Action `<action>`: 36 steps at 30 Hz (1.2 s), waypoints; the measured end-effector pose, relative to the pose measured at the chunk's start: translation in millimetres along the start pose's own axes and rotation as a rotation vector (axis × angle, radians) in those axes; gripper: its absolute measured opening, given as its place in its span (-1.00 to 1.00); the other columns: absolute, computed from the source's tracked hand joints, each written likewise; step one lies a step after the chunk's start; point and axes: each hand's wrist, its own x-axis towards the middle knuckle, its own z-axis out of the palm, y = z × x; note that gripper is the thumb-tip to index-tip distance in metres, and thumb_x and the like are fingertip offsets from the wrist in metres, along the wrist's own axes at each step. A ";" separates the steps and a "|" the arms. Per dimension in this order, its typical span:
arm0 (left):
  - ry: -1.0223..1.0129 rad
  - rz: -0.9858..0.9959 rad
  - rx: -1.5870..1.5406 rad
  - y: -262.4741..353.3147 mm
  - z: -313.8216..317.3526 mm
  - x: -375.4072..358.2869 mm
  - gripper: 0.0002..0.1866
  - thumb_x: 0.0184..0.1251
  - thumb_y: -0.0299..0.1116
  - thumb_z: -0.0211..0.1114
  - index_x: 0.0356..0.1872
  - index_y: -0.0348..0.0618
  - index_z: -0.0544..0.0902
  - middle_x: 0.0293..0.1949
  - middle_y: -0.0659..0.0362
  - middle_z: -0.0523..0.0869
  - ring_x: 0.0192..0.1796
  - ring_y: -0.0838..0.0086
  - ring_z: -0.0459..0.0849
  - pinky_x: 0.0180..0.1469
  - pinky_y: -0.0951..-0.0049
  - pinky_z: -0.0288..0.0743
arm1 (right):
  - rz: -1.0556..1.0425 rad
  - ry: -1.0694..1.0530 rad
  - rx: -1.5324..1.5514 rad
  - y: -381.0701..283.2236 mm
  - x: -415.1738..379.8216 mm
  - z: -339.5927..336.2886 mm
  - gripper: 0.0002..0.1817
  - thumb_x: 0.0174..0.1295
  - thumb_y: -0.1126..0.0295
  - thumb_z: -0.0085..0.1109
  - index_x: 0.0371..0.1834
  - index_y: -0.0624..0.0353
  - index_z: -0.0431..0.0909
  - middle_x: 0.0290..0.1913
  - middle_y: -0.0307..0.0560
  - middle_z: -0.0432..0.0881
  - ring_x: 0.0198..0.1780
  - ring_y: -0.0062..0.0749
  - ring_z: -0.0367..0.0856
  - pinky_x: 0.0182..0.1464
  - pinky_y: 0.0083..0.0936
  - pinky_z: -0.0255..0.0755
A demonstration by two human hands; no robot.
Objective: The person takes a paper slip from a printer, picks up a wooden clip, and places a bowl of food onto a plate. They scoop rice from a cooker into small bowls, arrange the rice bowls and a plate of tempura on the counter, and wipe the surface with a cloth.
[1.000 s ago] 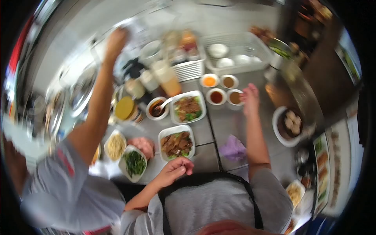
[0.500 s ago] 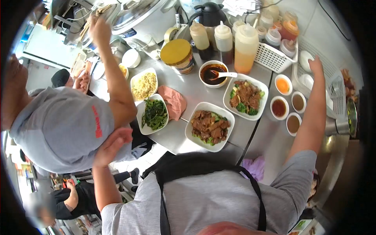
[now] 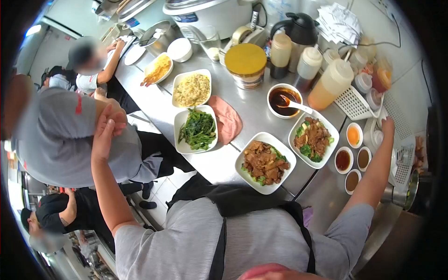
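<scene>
left hand (image 3: 108,125) flat, grasping nothing, on co-worker's shoulder (image 3: 70,135) | right hand (image 3: 386,127) over white basket (image 3: 396,140) at worktop's right edge, grip unclear | risk: forearm could tip sauce dishes (image 3: 353,158)

No legible text; red marking on grey sleeve (image 3: 78,104) too blurred to read.

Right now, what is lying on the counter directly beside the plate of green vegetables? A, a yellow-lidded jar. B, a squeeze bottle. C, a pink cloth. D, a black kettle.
C: the pink cloth lies flat right against the plate of green vegetables, while the jar, bottles and kettle stand farther back on the steel counter.
</scene>
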 end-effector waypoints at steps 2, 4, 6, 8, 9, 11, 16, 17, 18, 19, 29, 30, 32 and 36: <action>0.078 0.007 0.068 -17.3 -31.0 14.0 -0.54 0.24 -0.25 -0.02 0.15 -0.16 0.21 -0.12 0.20 0.50 -0.26 0.66 0.46 -0.21 0.69 0.29 | 0.081 0.083 0.072 -9.7 -12.9 -21.4 -0.55 0.10 0.21 -0.11 -0.04 0.33 0.36 -0.03 0.23 0.40 0.02 -0.01 0.35 0.06 -0.30 0.20; 0.130 0.012 0.141 -37.7 -70.3 26.9 -0.61 0.24 -0.31 -0.02 0.10 -0.14 0.29 -0.14 0.26 0.51 -0.27 0.70 0.45 -0.23 0.69 0.28 | 0.180 0.158 0.117 -24.1 -28.9 -52.8 -0.53 0.11 0.16 -0.14 -0.06 0.35 0.36 -0.04 0.22 0.41 0.01 0.01 0.36 0.04 -0.27 0.20; 0.235 -0.017 0.132 -78.8 -138.6 37.4 -0.60 0.23 -0.30 0.00 0.09 -0.15 0.30 -0.14 0.25 0.51 -0.26 0.69 0.44 -0.24 0.70 0.27 | 0.146 0.361 0.161 4.0 -18.7 -58.5 -0.50 0.12 0.12 -0.16 -0.06 0.35 0.36 -0.08 0.21 0.43 -0.03 0.04 0.37 0.02 -0.26 0.20; 0.336 -0.018 0.122 -90.3 -162.5 43.4 -0.60 0.22 -0.29 0.02 0.07 -0.16 0.32 -0.14 0.24 0.50 -0.24 0.66 0.44 -0.23 0.71 0.26 | 0.208 0.328 0.274 2.2 -37.3 -91.2 -0.48 0.12 0.08 -0.14 -0.04 0.35 0.34 -0.13 0.15 0.46 -0.09 -0.01 0.41 -0.01 -0.30 0.23; 0.389 -0.002 0.116 -84.7 -164.9 48.3 -0.60 0.20 -0.28 0.03 0.06 -0.18 0.33 -0.14 0.23 0.50 -0.22 0.64 0.45 -0.22 0.71 0.26 | 0.253 0.258 0.398 -12.9 -60.1 -121.3 -0.48 0.11 0.08 -0.11 -0.04 0.34 0.34 -0.15 0.09 0.47 -0.12 -0.11 0.43 -0.04 -0.37 0.25; 0.396 -0.021 0.168 -98.8 -188.4 67.2 -0.58 0.19 -0.25 0.05 0.06 -0.20 0.33 -0.10 0.21 0.48 -0.16 0.58 0.44 -0.18 0.66 0.27 | 0.323 0.190 0.663 -66.4 -120.4 -184.7 -0.48 0.10 0.07 -0.04 -0.04 0.30 0.35 -0.19 -0.03 0.49 -0.17 -0.34 0.45 -0.08 -0.53 0.28; 0.432 0.063 0.280 -172.9 -266.9 144.5 -0.60 0.14 -0.28 0.13 -0.04 -0.31 0.40 -0.18 0.14 0.51 -0.20 0.50 0.47 -0.14 0.59 0.31 | -0.084 0.218 0.934 -173.0 -233.5 -243.9 -0.59 0.04 0.28 0.11 -0.07 0.27 0.36 -0.21 -0.14 0.47 -0.17 -0.53 0.41 -0.09 -0.61 0.26; 0.506 0.119 0.308 -188.6 -279.0 158.2 -0.60 0.13 -0.28 0.13 -0.06 -0.32 0.41 -0.21 0.14 0.52 -0.22 0.50 0.47 -0.15 0.58 0.32 | -0.147 0.209 0.950 -210.1 -258.4 -251.0 -0.60 0.02 0.33 0.13 -0.07 0.27 0.36 -0.21 -0.14 0.46 -0.16 -0.54 0.40 -0.09 -0.60 0.26; 0.583 0.174 0.334 -206.8 -291.1 171.3 -0.61 0.13 -0.28 0.14 -0.08 -0.33 0.42 -0.23 0.13 0.52 -0.24 0.49 0.48 -0.15 0.57 0.34 | -0.237 0.158 0.948 -253.2 -281.1 -257.5 -0.61 0.00 0.36 0.14 -0.08 0.27 0.36 -0.21 -0.15 0.46 -0.16 -0.54 0.40 -0.08 -0.60 0.26; 0.661 0.229 0.361 -224.5 -302.4 183.9 -0.62 0.13 -0.27 0.14 -0.11 -0.35 0.42 -0.25 0.13 0.53 -0.25 0.49 0.48 -0.16 0.55 0.35 | -0.328 0.106 0.946 -302.0 -302.7 -263.9 -0.61 -0.02 0.40 0.15 -0.10 0.27 0.36 -0.21 -0.16 0.45 -0.15 -0.55 0.40 -0.08 -0.59 0.26; -0.820 -0.187 -0.855 -197.8 -151.8 239.5 -0.27 0.16 0.26 -0.32 0.06 -0.23 0.26 -0.20 0.02 0.52 -0.30 0.33 0.59 -0.40 0.47 0.53 | -1.482 0.098 0.512 -786.8 -381.6 -232.9 -0.76 -0.24 0.32 0.24 -0.56 0.11 0.38 -0.46 -0.18 0.39 -0.33 -0.30 0.40 -0.29 -0.42 0.32; -0.790 -0.256 -0.874 -193.0 -148.0 239.0 -0.34 0.18 0.17 -0.24 0.05 -0.24 0.26 -0.22 0.03 0.52 -0.31 0.33 0.59 -0.44 0.47 0.54 | -1.512 0.113 0.498 -814.3 -385.5 -222.7 -0.76 -0.24 0.31 0.24 -0.55 0.10 0.38 -0.45 -0.20 0.39 -0.34 -0.32 0.39 -0.29 -0.42 0.32; -0.714 -0.374 -0.919 -197.0 -152.0 248.1 -0.46 0.19 -0.02 -0.12 0.04 -0.27 0.27 -0.24 0.04 0.53 -0.34 0.33 0.59 -0.49 0.46 0.55 | -1.547 0.121 0.481 -851.2 -382.1 -208.2 -0.76 -0.23 0.31 0.24 -0.51 0.08 0.39 -0.41 -0.21 0.40 -0.33 -0.34 0.40 -0.28 -0.43 0.34; -0.513 -0.509 -0.944 -240.0 -167.9 282.9 -0.55 0.12 -0.28 -0.03 0.02 -0.31 0.26 -0.24 0.04 0.53 -0.35 0.35 0.59 -0.53 0.47 0.55 | -1.463 0.048 0.597 -893.6 -350.1 -193.5 -0.71 -0.17 0.31 0.21 -0.34 0.10 0.43 -0.22 -0.17 0.41 -0.21 -0.28 0.43 -0.20 -0.43 0.36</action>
